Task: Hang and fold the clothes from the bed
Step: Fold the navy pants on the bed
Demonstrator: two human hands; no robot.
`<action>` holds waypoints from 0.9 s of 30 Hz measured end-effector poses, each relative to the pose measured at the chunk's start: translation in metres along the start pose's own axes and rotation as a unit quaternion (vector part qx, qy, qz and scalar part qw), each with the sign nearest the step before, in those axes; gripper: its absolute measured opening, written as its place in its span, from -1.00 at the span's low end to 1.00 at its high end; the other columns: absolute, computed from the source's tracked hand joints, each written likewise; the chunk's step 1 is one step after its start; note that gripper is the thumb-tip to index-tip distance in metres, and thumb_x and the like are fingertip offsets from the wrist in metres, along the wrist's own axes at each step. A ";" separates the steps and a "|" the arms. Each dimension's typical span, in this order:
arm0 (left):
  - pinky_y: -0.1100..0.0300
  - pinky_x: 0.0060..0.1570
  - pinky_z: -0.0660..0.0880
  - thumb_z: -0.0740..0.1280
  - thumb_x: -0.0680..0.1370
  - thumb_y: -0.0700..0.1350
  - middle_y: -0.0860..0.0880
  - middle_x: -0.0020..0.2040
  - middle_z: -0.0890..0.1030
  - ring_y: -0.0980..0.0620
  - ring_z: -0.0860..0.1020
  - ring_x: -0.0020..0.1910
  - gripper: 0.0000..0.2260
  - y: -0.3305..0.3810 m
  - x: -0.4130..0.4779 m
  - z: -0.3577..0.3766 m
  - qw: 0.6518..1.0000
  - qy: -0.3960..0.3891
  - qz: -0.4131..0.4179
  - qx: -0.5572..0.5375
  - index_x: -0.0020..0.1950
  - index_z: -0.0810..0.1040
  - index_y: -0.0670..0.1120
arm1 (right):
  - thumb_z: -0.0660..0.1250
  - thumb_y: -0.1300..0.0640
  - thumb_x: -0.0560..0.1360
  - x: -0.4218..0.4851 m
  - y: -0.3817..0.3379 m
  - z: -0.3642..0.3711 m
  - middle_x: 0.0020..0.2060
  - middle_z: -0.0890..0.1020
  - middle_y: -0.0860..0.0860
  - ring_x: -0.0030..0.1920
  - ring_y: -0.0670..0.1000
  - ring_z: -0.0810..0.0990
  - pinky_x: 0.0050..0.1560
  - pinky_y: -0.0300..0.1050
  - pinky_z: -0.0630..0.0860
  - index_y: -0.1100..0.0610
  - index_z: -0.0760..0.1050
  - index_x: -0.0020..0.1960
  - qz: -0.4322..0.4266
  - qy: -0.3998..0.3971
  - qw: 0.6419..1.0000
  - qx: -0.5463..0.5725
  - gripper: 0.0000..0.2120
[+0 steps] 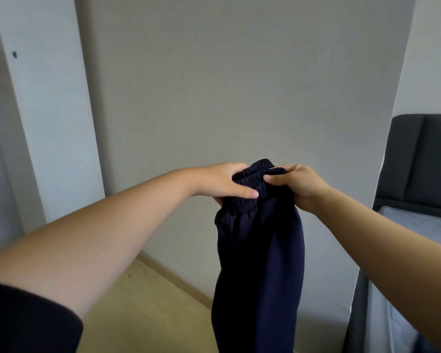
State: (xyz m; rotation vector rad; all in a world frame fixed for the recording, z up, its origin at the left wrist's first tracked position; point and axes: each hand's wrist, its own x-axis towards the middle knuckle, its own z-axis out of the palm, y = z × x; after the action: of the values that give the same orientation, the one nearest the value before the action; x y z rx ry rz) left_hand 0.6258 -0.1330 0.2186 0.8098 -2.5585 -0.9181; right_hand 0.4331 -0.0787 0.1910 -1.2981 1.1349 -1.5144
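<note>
A person holds a pair of dark navy trousers (259, 263) up in the air with both arms stretched forward, out over the floor and in front of a plain grey wall (227, 85). The left hand (224, 182) is closed on the left side of the gathered elastic waistband (252, 184), its thumb lying across the near face of the band and its fingers wrapped behind the cloth. The right hand (298, 186) is closed on the right side of the same waistband, pinching the bunched fabric between thumb and fingers. The two hands sit close together, so the waistband is scrunched into a hump that rises between them (the ribbing of the elastic shows clearly there).

Below the hands the trousers hang straight down in one long dark column and run out of the bottom edge of the view, so the lower ends cannot be seen. They touch neither the bed nor the wall.

On the far right stands the bed (418, 225), with a dark grey padded headboard (418, 159) and a pale mattress; it lies just beyond the right forearm. On the left a white panel (49, 110) stands upright. The floor (143, 301) below is yellowish-beige, with a light skirting board along the wall. A dark sleeve (28, 319) covers the left upper arm at the near left corner.
</note>
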 end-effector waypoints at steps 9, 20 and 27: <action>0.20 -0.03 0.54 0.31 0.52 -0.09 0.01 0.07 0.60 0.06 0.60 0.02 -0.79 -0.001 0.004 0.016 0.995 -0.006 -0.026 0.094 0.14 0.43 -0.01 | 0.34 0.44 0.43 -0.008 0.009 -0.007 -0.35 0.67 0.08 -0.33 0.01 0.65 -0.30 -0.21 0.59 0.26 0.58 -0.16 0.009 -0.023 0.997 -0.067 -0.88; 0.14 0.21 0.40 0.55 0.31 -0.05 0.06 0.23 0.42 0.09 0.45 0.18 -0.43 -0.020 0.009 0.041 0.967 0.138 0.114 0.180 0.26 0.43 -0.06 | 0.40 0.34 0.44 -0.006 0.016 -0.025 -0.26 0.69 0.17 -0.25 0.12 0.68 -0.24 -0.06 0.62 0.25 0.61 -0.18 0.005 0.106 0.994 0.031 -0.96; 0.20 0.11 0.43 0.51 0.39 -0.03 0.01 0.13 0.41 0.05 0.47 0.09 -0.62 -0.026 0.016 0.071 0.985 0.063 0.035 0.156 0.13 0.51 -0.10 | 0.39 0.24 0.49 -0.011 0.033 -0.022 -0.29 0.68 0.15 -0.27 0.09 0.68 -0.21 -0.04 0.62 0.25 0.58 -0.17 0.023 0.143 0.988 0.049 -0.91</action>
State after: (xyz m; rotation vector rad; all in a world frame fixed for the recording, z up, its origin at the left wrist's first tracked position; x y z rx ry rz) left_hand 0.5920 -0.1249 0.1496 0.8241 -2.6343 -0.4344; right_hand 0.4140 -0.0745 0.1551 -1.0042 1.2423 -1.7391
